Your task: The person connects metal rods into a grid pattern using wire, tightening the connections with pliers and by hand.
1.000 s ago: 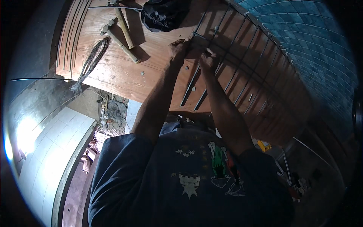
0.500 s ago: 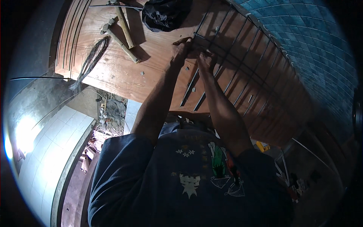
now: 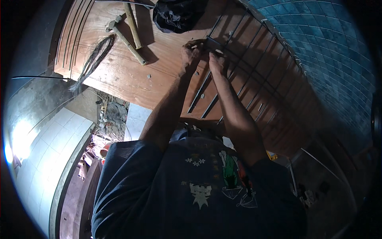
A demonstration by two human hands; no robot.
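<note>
Both hands work at one end of a crosswise steel bar in a grid of thin dark rebar (image 3: 198,93), which lies on a plywood sheet (image 3: 139,89). My left hand (image 3: 191,52) is curled beside the bar's left end, thumb and fingers bent inward. Close on its right, my right hand (image 3: 218,63) is closed over the outer rods, its fingertips turned down and mostly hidden. Anything pinched between the fingers is too small and dark to make out. A looped bundle of thin tie wire (image 3: 84,75) lies on the sheet's left part.
Two wooden-handled hammers (image 3: 128,44) lie beyond the wire, beside a black plastic bag (image 3: 175,16). Loose thin rods (image 3: 75,34) run along the left edge. Small stone chips (image 3: 149,76) dot the plywood. A blue tiled surface (image 3: 334,44) borders the right side; pale tiles (image 3: 47,147) lie lower left.
The view has shifted slightly. Both hands stay at the same bar end; my right hand has turned a little, its back showing more. The wire, hammers and bag lie as before.
</note>
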